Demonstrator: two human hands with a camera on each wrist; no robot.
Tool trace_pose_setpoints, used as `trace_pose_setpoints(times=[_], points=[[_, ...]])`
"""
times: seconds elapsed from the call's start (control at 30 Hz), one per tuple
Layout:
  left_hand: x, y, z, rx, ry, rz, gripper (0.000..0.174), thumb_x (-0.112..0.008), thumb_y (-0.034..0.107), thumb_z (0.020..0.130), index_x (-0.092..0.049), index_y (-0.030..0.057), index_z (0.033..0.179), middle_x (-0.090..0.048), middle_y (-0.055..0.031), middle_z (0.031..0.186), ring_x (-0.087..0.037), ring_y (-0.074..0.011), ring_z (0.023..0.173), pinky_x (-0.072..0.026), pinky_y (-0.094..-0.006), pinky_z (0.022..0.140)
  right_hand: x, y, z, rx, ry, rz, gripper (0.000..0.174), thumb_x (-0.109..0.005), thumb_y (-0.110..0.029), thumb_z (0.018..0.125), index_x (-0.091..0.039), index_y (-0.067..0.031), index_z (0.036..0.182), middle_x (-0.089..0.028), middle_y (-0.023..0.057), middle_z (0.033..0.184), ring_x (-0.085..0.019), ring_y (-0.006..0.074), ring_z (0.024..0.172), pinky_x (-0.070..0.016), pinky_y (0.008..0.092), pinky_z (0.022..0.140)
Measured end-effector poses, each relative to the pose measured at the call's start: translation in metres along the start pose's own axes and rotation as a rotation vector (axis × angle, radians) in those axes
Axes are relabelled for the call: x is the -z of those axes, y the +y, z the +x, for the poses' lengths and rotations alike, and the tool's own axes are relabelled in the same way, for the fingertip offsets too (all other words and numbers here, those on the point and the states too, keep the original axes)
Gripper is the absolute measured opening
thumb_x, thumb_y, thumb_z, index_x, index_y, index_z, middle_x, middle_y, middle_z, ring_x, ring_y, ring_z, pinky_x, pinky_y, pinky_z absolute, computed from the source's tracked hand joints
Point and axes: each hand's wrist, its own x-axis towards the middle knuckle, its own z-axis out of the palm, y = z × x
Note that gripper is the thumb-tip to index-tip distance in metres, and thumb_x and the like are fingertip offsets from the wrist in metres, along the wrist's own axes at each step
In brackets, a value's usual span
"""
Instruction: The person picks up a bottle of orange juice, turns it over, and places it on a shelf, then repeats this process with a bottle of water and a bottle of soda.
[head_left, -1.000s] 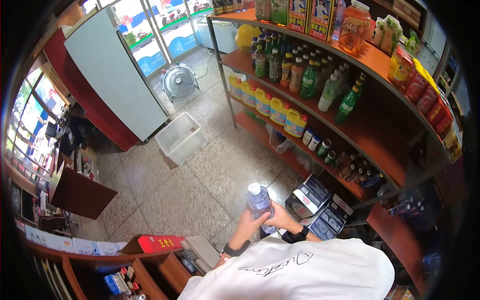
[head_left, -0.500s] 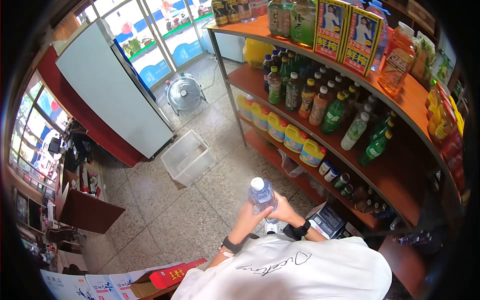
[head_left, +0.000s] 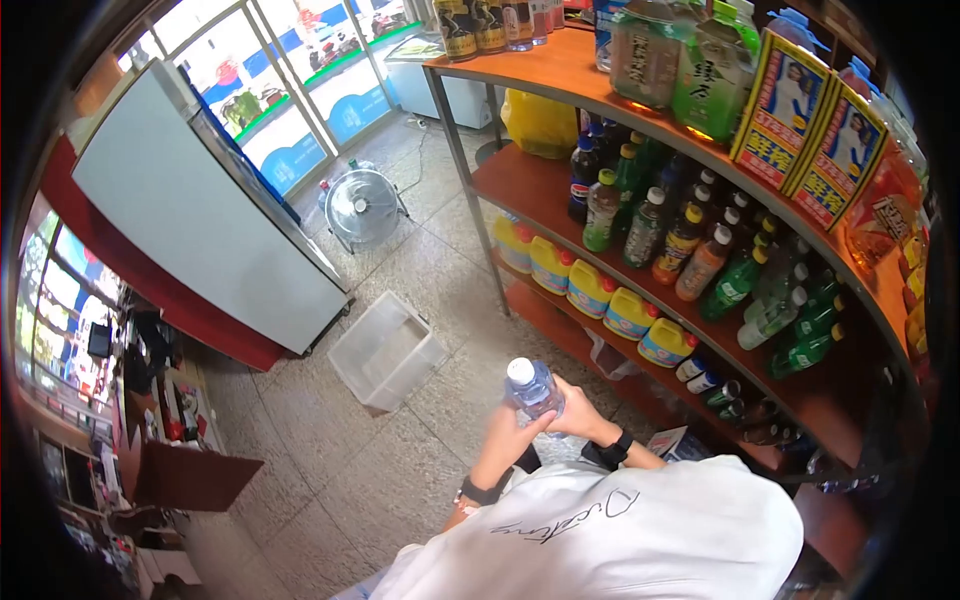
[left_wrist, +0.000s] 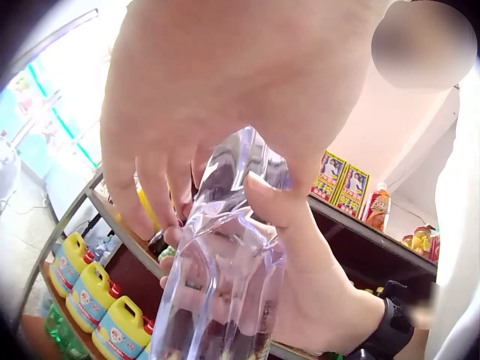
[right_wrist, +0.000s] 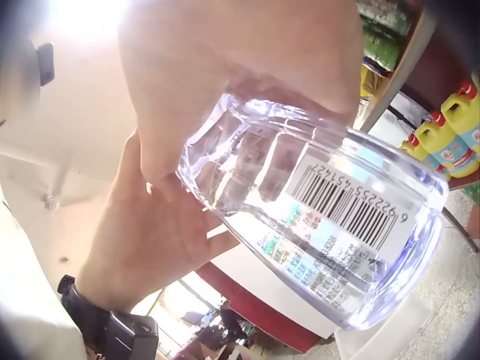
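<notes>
A clear plastic bottle (head_left: pixel 537 388) with a white cap is held in front of the body, cap end up in the head view. My left hand (head_left: pixel 510 438) grips it from the left, thumb along its near side. From the other side my right hand (head_left: pixel 580 412) grips it too, so both hands share the bottle. The right wrist view shows a barcode label (right_wrist: pixel 349 206) on its wall. In the left wrist view fingers of both hands surround the bottle (left_wrist: pixel 225 255), partly hiding it.
To the right stands a tall shelf (head_left: pixel 560 75) with drink bottles, yellow jugs (head_left: pixel 590 288) and juice cartons (head_left: pixel 782 110). A white plastic bin (head_left: pixel 345 375) sits on the tiled floor, with a round fan (head_left: pixel 362 207) behind it. A large pale cabinet (head_left: pixel 200 210) leans in at left.
Both hands keep hold of the bottle. The head view has shifted: the shelf looks nearer and further right, and the boxes at lower left have left the view.
</notes>
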Motion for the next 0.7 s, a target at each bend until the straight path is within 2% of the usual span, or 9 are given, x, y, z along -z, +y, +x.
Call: trace_pose_setpoints(times=[0.13,0.27,0.33,0.37,0.4,0.47,0.53,0.63,0.7], points=[[0.054,-0.020,0.064,0.053,-0.005,-0.007,0.055,-0.077,0.027,0.079,-0.057,0.0015,0.124,-0.067,-0.0167,0.112,-0.065,-0.0272,0.103,-0.0493,-0.0365,0.089,-0.019,0.000,0.078,0.041,0.032,-0.011,0.069,-0.081,-0.017,0.066,-0.052,-0.0023,0.127,-0.067,0.0148,0.108,-0.066,0.0215,0.098,-0.0504,0.0368,0.087],[0.102,-0.035,0.119,-0.053,0.031,-0.077,0.058,-0.082,0.024,0.074,-0.058,0.0010,0.122,-0.067,-0.0160,0.110,-0.065,-0.0272,0.101,-0.0498,-0.0364,0.088,-0.037,0.001,0.146,0.046,0.058,-0.024,0.069,-0.081,-0.018,0.067,-0.051,-0.0027,0.127,-0.067,0.0151,0.108,-0.066,0.0222,0.100,-0.0503,0.0371,0.087],[0.119,-0.034,0.148,-0.098,0.021,-0.114,0.059,-0.083,0.023,0.072,-0.058,0.0008,0.121,-0.066,-0.0160,0.111,-0.065,-0.0277,0.102,-0.0500,-0.0367,0.088,-0.046,0.004,0.175,0.069,0.136,-0.057,0.069,-0.082,-0.020,0.068,-0.050,-0.0029,0.127,-0.066,0.0169,0.112,-0.066,0.0258,0.102,-0.0502,0.0375,0.088],[0.124,-0.034,0.161,-0.173,0.115,-0.042,0.059,-0.084,0.026,0.072,-0.058,0.0004,0.118,-0.065,-0.0166,0.108,-0.064,-0.0308,0.098,-0.0494,-0.0386,0.086,-0.049,0.009,0.190,0.058,0.153,-0.059,0.069,-0.082,-0.020,0.068,-0.050,-0.0029,0.127,-0.066,0.0169,0.112,-0.066,0.0258,0.102,-0.0502,0.0375,0.088],[0.126,-0.035,0.172,-0.243,0.206,0.027,0.060,-0.084,0.030,0.071,-0.058,-0.0001,0.116,-0.065,-0.0172,0.106,-0.064,-0.0340,0.094,-0.0488,-0.0404,0.084,-0.051,0.016,0.203,0.056,0.246,-0.107,0.068,-0.083,-0.020,0.068,-0.051,-0.0025,0.125,-0.067,0.0153,0.110,-0.066,0.0224,0.101,-0.0505,0.0363,0.088],[0.131,-0.033,0.197,-0.259,0.181,0.111,0.060,-0.085,0.032,0.069,-0.060,-0.0003,0.113,-0.064,-0.0179,0.105,-0.061,-0.0367,0.095,-0.0481,-0.0424,0.083,-0.053,0.016,0.220,0.010,0.355,-0.146,0.068,-0.085,-0.021,0.068,-0.052,-0.0020,0.124,-0.067,0.0137,0.108,-0.065,0.0190,0.100,-0.0507,0.0352,0.088],[0.135,-0.018,0.215,-0.132,0.105,0.130,0.063,-0.087,0.035,0.066,-0.060,0.0000,0.112,-0.062,-0.0189,0.107,-0.061,-0.0368,0.097,-0.0488,-0.0428,0.081,-0.050,0.010,0.237,-0.003,0.478,-0.116,0.063,-0.081,-0.024,0.071,-0.052,-0.0046,0.124,-0.064,0.0193,0.113,-0.064,0.0325,0.104,-0.0500,0.0386,0.088],[0.128,-0.030,0.267,-0.329,0.181,0.253,0.067,-0.087,0.035,0.065,-0.058,0.0001,0.114,-0.065,-0.0177,0.103,-0.064,-0.0366,0.090,-0.0504,-0.0419,0.077,-0.033,0.000,0.266,-0.024,0.594,-0.136,0.059,-0.079,-0.025,0.073,-0.053,-0.0059,0.122,-0.064,0.0185,0.114,-0.063,0.0320,0.107,-0.0493,0.0389,0.090],[0.128,-0.031,0.302,-0.284,-0.008,0.092,0.074,-0.090,0.033,0.062,-0.057,-0.0010,0.118,-0.064,-0.0169,0.109,-0.066,-0.0296,0.097,-0.0530,-0.0376,0.082,-0.018,-0.003,0.282,-0.033,0.675,-0.181,0.058,-0.079,-0.025,0.074,-0.053,-0.0067,0.123,-0.063,0.0179,0.114,-0.063,0.0317,0.107,-0.0491,0.0388,0.090]])
